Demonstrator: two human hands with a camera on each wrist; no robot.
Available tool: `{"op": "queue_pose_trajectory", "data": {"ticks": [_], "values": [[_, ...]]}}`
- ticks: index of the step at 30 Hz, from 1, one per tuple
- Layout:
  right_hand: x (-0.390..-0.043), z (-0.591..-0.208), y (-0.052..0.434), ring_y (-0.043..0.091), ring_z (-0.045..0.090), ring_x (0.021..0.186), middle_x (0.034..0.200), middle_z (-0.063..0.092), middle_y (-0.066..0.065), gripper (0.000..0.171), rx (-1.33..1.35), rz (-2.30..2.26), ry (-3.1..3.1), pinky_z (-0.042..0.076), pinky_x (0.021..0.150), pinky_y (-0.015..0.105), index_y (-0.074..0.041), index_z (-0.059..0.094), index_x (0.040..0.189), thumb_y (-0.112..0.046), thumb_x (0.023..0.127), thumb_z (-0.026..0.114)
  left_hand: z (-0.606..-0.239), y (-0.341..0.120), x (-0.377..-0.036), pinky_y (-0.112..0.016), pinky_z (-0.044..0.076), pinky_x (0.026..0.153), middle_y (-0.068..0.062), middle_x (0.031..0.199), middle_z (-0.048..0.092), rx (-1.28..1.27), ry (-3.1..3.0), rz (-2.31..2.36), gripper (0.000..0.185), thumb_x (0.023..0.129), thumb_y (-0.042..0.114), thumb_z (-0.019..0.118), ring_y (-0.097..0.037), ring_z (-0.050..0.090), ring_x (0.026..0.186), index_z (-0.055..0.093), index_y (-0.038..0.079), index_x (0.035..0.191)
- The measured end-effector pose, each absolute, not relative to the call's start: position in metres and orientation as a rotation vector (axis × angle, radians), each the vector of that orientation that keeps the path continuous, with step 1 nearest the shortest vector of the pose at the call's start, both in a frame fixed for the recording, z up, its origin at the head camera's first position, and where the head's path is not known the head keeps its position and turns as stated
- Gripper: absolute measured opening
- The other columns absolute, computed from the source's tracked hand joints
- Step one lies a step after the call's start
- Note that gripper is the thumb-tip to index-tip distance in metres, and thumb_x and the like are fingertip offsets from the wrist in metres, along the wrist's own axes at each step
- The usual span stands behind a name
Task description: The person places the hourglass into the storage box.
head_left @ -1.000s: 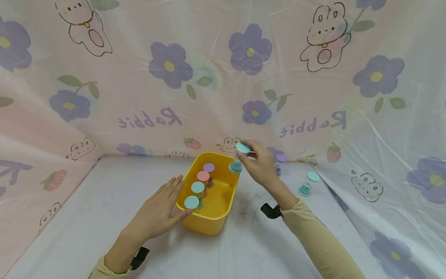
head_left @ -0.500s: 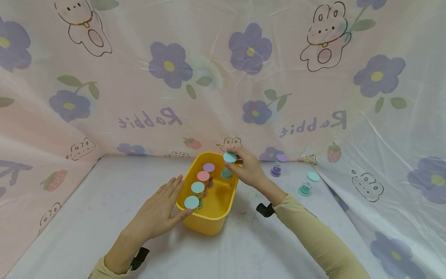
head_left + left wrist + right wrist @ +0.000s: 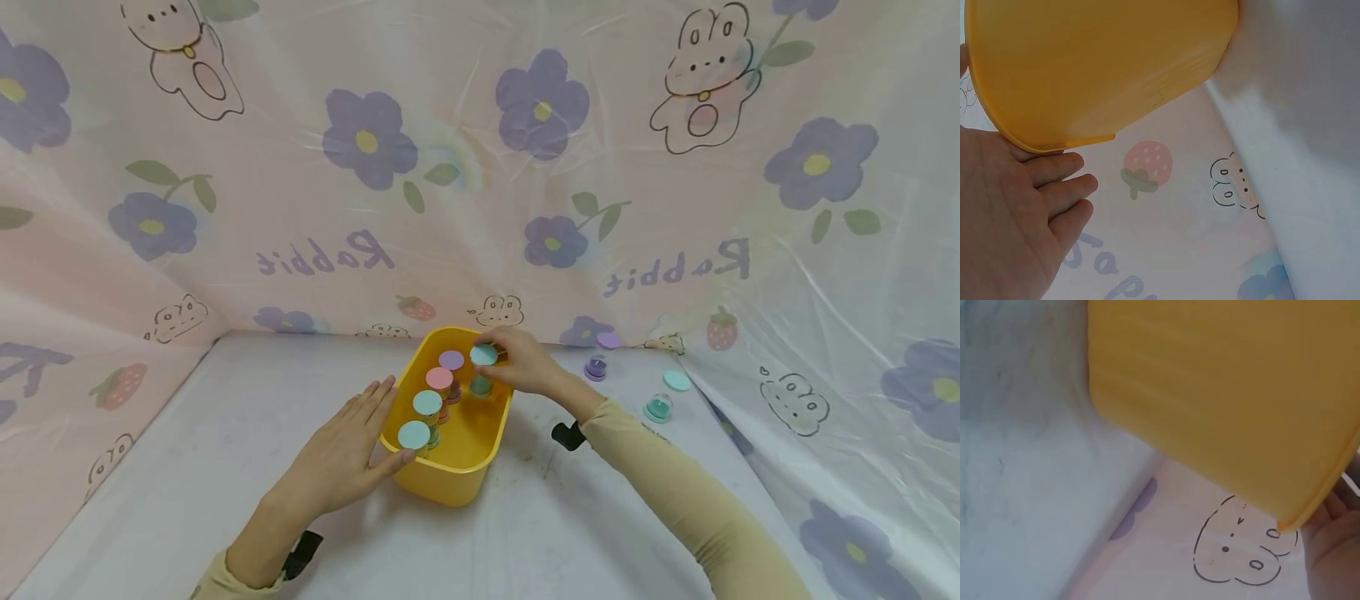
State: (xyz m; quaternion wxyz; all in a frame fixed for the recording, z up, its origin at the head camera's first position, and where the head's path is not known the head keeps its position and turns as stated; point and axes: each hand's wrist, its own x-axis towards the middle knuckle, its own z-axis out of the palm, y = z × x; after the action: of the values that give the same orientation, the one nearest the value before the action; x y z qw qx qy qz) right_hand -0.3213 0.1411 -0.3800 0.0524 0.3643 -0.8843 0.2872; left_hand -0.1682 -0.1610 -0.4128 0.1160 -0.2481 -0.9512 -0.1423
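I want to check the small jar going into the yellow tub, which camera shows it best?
The head view: the right hand pinches the teal-lidded jar above the yellow tub. Both wrist views show only the tub's outer wall, not the jar.

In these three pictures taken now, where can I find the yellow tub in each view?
Head: the yellow tub stands at centre, low, between the left hand and the right hand.
Left wrist: its outer wall fills the top left, against the fingers.
Right wrist: its wall fills the top right.
Shared landmark: the tub's rim lip, also the printed pink sheet.
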Motion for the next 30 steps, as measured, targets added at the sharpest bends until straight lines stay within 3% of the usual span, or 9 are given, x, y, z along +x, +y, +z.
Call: {"op": "queue_pose_trajectory", "data": {"ticks": [11, 18, 30], "values": [[-0.335, -0.371, 0.135, 0.02, 0.062, 0.096, 0.115, 0.07, 0.01, 0.038, 1.272, 0.545, -2.863, 0.058, 0.088, 0.031, -0.004, 0.072, 0.125, -0.014, 0.089, 0.081, -0.415, -0.162, -0.169, -0.055, 0.029, 0.125, -0.017, 0.171, 0.023, -0.736, -2.776, -0.408, 0.094, 0.1, 0.064, 0.056, -0.037, 0.027, 0.156, 0.03, -0.004, 0.161], [-0.342, -0.367, 0.132, 0.019, 0.065, 0.098, 0.12, 0.072, 0.009, 0.039, 1.319, 0.481, -2.946, 0.059, 0.092, 0.031, -0.004, 0.072, 0.126, -0.012, 0.089, 0.082, -0.413, -0.162, -0.169, -0.054, 0.028, 0.125, -0.017, 0.171, 0.023, -0.734, -2.786, -0.402, 0.095, 0.1, 0.065, 0.055, -0.037, 0.026, 0.156, 0.029, -0.004, 0.161], [-0.346, -0.364, 0.127, 0.019, 0.068, 0.1, 0.113, 0.075, 0.004, 0.036, 1.372, 0.433, -3.034, 0.059, 0.095, 0.031, -0.009, 0.074, 0.125, -0.009, 0.089, 0.082, -0.414, -0.162, -0.17, -0.055, 0.029, 0.125, -0.018, 0.17, 0.025, -0.734, -2.775, -0.41, 0.094, 0.1, 0.063, 0.057, -0.039, 0.028, 0.155, 0.031, -0.005, 0.16]]}}
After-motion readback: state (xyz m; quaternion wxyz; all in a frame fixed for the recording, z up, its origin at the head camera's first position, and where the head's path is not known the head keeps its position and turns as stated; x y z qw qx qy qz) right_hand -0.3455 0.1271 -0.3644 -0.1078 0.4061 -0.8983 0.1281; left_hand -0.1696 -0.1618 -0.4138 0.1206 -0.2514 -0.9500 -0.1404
